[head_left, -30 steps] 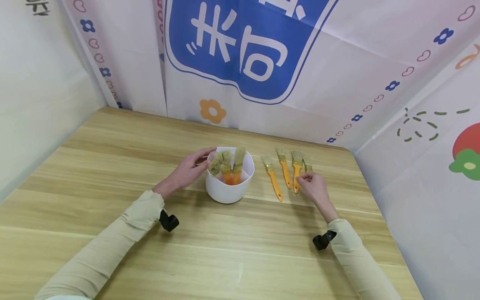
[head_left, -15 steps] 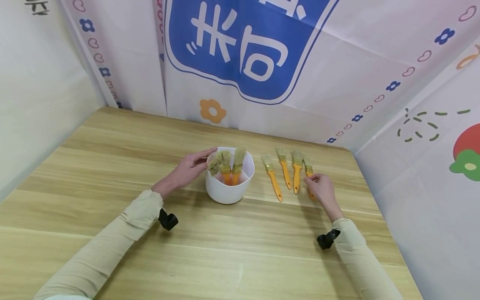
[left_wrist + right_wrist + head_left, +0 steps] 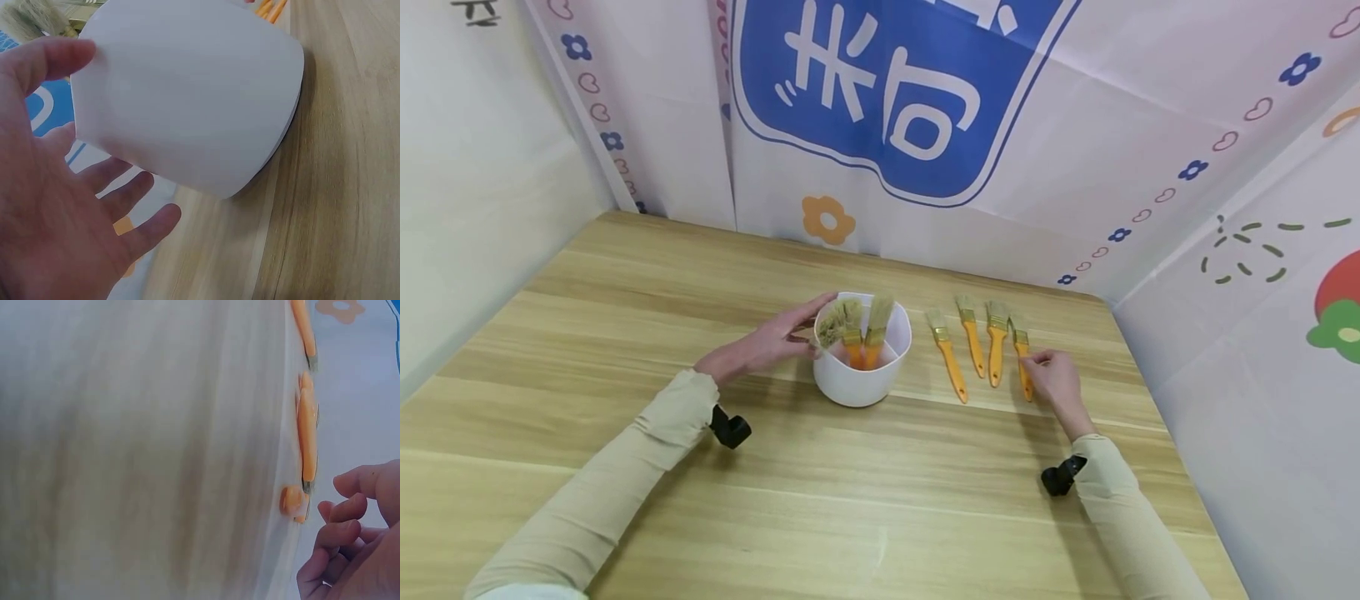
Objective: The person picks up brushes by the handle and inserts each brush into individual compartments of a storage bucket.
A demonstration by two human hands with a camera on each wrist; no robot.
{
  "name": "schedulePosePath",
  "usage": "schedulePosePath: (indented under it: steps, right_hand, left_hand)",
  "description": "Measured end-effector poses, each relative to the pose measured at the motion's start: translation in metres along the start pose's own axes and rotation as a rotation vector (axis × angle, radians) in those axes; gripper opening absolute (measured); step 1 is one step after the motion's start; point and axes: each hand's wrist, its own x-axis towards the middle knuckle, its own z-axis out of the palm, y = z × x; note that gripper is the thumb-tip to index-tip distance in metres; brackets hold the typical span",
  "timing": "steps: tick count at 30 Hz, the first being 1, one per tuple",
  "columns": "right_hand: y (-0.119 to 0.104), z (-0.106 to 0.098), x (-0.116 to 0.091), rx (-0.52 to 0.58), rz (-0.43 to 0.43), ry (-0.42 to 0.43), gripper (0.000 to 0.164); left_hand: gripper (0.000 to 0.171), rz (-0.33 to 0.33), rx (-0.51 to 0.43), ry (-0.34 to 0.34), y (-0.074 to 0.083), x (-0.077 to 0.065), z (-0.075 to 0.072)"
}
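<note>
A white pot (image 3: 855, 387) with a divider inside stands on the table, holding paintbrushes (image 3: 877, 329) with orange handles, bristles up. At its left side is my left hand (image 3: 767, 343); in the left wrist view the thumb (image 3: 78, 56) touches the pot's wall and the other fingers spread loosely by its edge. Several paintbrushes (image 3: 953, 367) lie to the right of the pot, bristles away from me. My right hand (image 3: 1058, 382) is beside the handle of the rightmost paintbrush (image 3: 1023, 358), fingertips right at it. In the right wrist view its fingers (image 3: 340, 531) are loosely bent around nothing.
The wooden table (image 3: 820, 500) meets a printed white back wall (image 3: 925, 237) just behind the pot and brushes. White side walls (image 3: 1240, 358) stand at the left and right.
My right hand has moved right, from among the brushes past the rightmost brush's handle, which now shows fully. My left hand has stayed at the pot, its wrist dipping slightly left.
</note>
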Motion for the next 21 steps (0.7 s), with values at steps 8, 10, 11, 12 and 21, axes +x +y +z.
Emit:
schedulePosePath:
  steps: [8,10,11,12,21]
  right_hand:
    - [0.003,0.000,0.003,-0.016,0.009,-0.011,0.032]
    - [0.003,0.000,0.004,-0.032,0.018,-0.019,0.032]
    - [0.002,0.000,0.005,-0.042,0.020,-0.022,0.032]
    - [0.002,0.000,0.005,-0.056,0.026,-0.022,0.033]
    - [-0.003,-0.004,0.014,-0.135,0.075,-0.051,0.032]
  left_hand:
    - [0.088,-0.069,0.025,0.009,-0.001,0.000,0.002]
    - [0.089,-0.074,0.031,0.015,-0.001,0.000,0.003]
    - [0.089,-0.074,0.030,0.017,-0.001,0.000,0.003]
    - [0.089,-0.073,0.029,0.018,-0.001,0.000,0.004]
    - [0.088,-0.048,0.010,0.018,0.001,0.001,0.005]
